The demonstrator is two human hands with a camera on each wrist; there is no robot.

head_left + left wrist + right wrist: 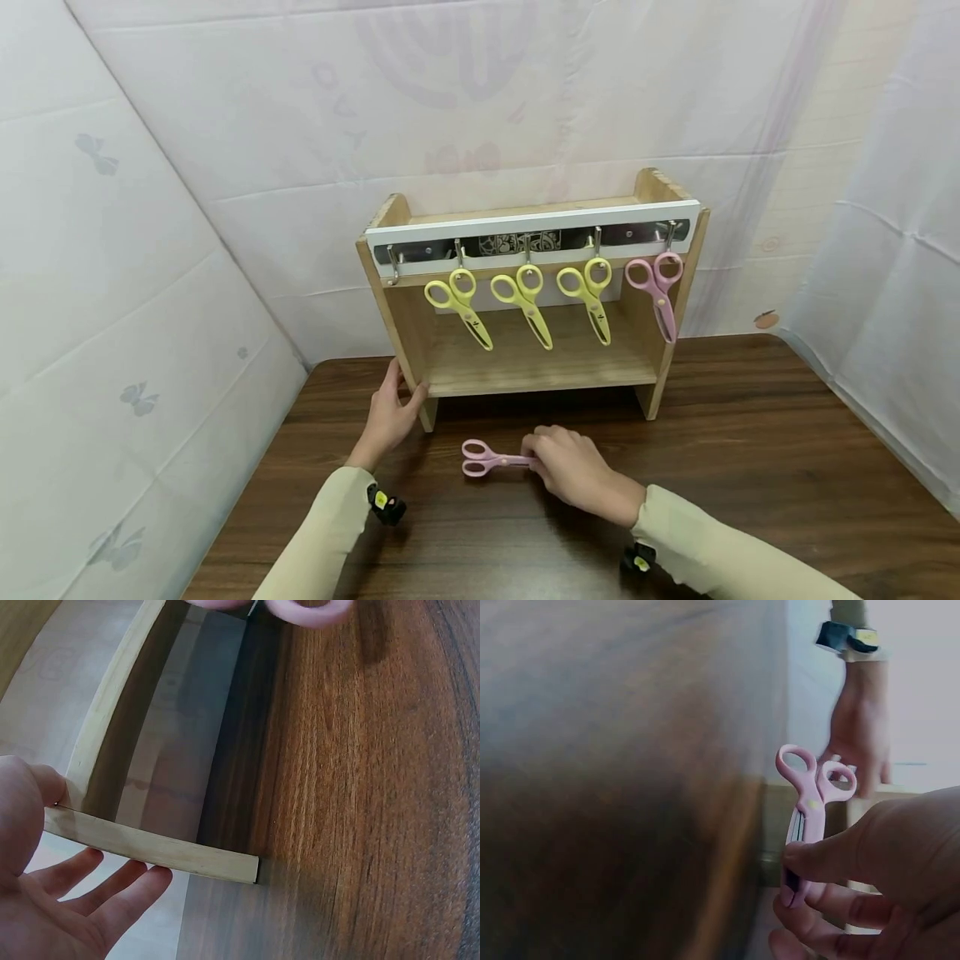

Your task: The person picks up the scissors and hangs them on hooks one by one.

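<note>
My right hand (573,471) pinches pink scissors (487,460) by the blade end, between thumb and fingers. Their handle loops point left in the head view, in front of the shelf; the blade tip (791,889) shows between the fingers in the right wrist view. My left hand (390,417) grips the lower left side panel of the wooden shelf (540,387), its thumb on the inner side and the other fingers (131,892) outside. Three yellow scissors (530,304) and another pair of pink scissors (658,292) hang by handle loops from the shelf's hook rail (525,221).
A metal hook (393,267) sits at the rail's left end, beside the leftmost yellow scissors. The shelf stands on a dark brown wooden table (750,467). Pale printed cloth (262,150) covers the walls behind and at both sides.
</note>
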